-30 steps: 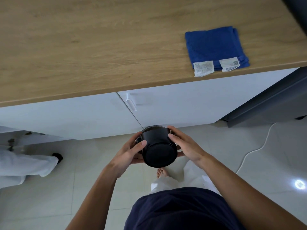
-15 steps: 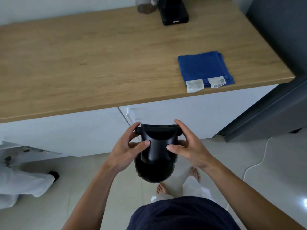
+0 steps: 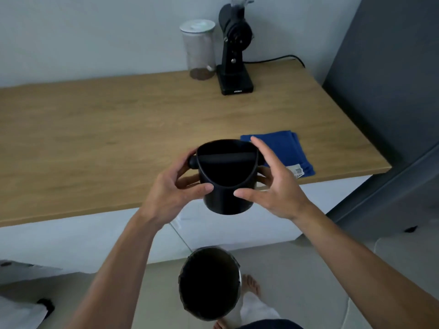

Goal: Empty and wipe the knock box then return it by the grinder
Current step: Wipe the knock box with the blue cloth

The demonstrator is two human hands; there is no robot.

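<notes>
The black knock box is upright in the air over the front edge of the wooden counter, its bar across the open top. My left hand grips its left side. My right hand holds its right side, thumb on the front wall and fingers spread around the back. The black grinder stands at the back of the counter by the wall. A folded blue cloth lies on the counter just behind my right hand, partly hidden by it.
A clear lidded jar with some coffee beans stands left of the grinder. A dark round bin sits on the floor below the knock box. A grey appliance walls in the counter's right end. White cabinet fronts run under the counter.
The knock box went from upside down low over the floor, through a tilt, to upright and raised to counter height. The view has tipped up, bringing the grinder, jar and bin into sight.
</notes>
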